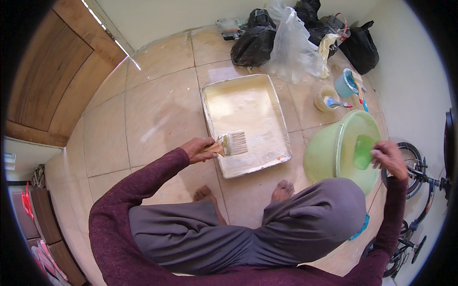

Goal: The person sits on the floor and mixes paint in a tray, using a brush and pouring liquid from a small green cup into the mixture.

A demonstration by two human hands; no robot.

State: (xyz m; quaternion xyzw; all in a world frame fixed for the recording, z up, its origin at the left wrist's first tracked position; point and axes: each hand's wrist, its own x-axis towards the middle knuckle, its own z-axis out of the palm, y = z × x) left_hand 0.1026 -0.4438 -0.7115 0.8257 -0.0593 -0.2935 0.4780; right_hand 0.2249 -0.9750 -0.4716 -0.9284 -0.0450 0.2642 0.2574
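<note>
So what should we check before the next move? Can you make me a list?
1. Left hand has the wide brush by its handle: ok.
2. Brush is over the tray: ok.
3. Right hand has the green scoop-like thing: ok.
4. Left foot and right foot are off the tray: ok.
5. Tray is clean: not ok, pale smears mark its rim.
6. Green tub has liquid inside: cannot tell.

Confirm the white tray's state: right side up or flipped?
Right side up. From above, the tray shows its inside and surrounding rim; the left hand holds a brush over it. Whether it holds liquid: cannot tell.
</note>
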